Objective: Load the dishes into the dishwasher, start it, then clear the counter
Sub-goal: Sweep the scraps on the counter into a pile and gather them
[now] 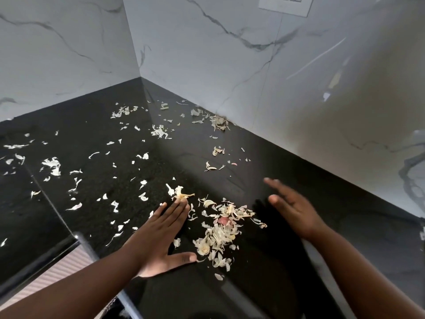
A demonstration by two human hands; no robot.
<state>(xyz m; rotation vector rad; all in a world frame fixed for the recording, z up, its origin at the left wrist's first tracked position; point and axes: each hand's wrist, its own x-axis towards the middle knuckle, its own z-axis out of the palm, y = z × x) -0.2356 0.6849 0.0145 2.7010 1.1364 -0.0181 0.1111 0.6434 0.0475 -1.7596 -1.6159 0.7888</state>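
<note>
A heap of garlic skins [218,236] lies on the black worktop [142,155], right between the two hands. The left hand [161,238] lies flat on the worktop, just to the left of the heap. Its fingers [177,208] are straight and close together, and the tips touch a dry yellow stalk [182,195] at the far edge of the heap. Its thumb [184,257] sticks out to the side and points at the near edge of the heap, almost touching it. The right hand [292,210] is just to the right of the heap, standing on its edge with the palm turned toward the skins. Its fingers [276,184] are straight and a bit spread, and they look blurry. I cannot tell if this hand touches the worktop. Neither hand holds anything. The skins in the heap are thin, dry and curled, white and pale yellow, and there is a small pink bit [222,220] near the top of it. Many more little white skins [53,165] lie scattered all over the worktop, off to the left and far back into the corner, where a small bunch [218,122] sits against the white marble wall [230,65]. The worktop is dark and shiny. A white switch plate [285,4] is on the wall at the top.
</note>
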